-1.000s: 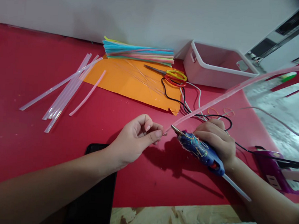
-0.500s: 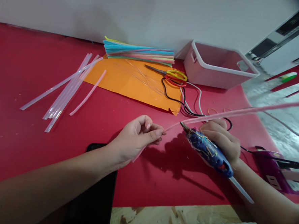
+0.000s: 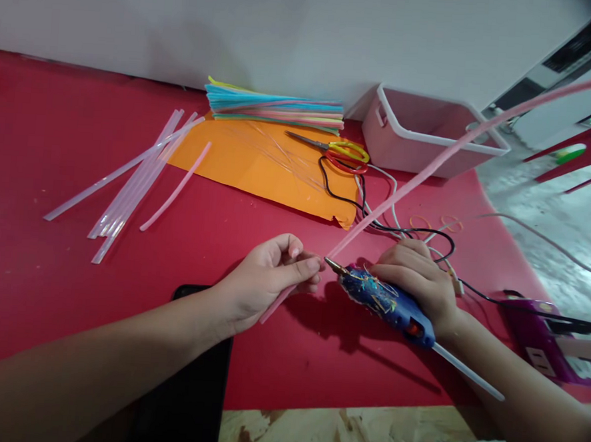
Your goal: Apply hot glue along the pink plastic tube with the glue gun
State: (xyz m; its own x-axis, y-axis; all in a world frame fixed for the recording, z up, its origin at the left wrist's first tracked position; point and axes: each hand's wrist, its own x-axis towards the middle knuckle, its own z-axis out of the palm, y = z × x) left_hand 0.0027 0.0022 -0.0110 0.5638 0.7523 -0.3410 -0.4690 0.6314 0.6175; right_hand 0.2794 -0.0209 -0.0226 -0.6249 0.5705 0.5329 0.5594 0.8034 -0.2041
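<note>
My left hand (image 3: 277, 273) is closed, with thumb and fingers pinching a long pink pipe cleaner (image 3: 423, 175). One end of it pokes out below my palm, while the long part rises to the upper right. The blue glue gun (image 3: 381, 298) is wrapped in my right hand (image 3: 419, 275), its handle partly hidden by my fingers. Its metal nozzle points left and is at the pipe cleaner, close by my left fingertips; I cannot tell whether it touches. A clear glue stick (image 3: 469, 372) juts from the gun's rear.
Clear glue sticks (image 3: 137, 185) and a short pink piece (image 3: 175, 187) lie at left. On an orange sheet (image 3: 258, 169) rest scissors (image 3: 347, 152), before bundled coloured pipe cleaners (image 3: 275, 106). Further right are a pink bin (image 3: 405, 141), cables (image 3: 396, 217) and a purple power strip (image 3: 533, 335).
The glue gun went right, then back left to my left fingertips. The pipe cleaner's far end dipped, then rose; its lower end now sticks out below my left hand.
</note>
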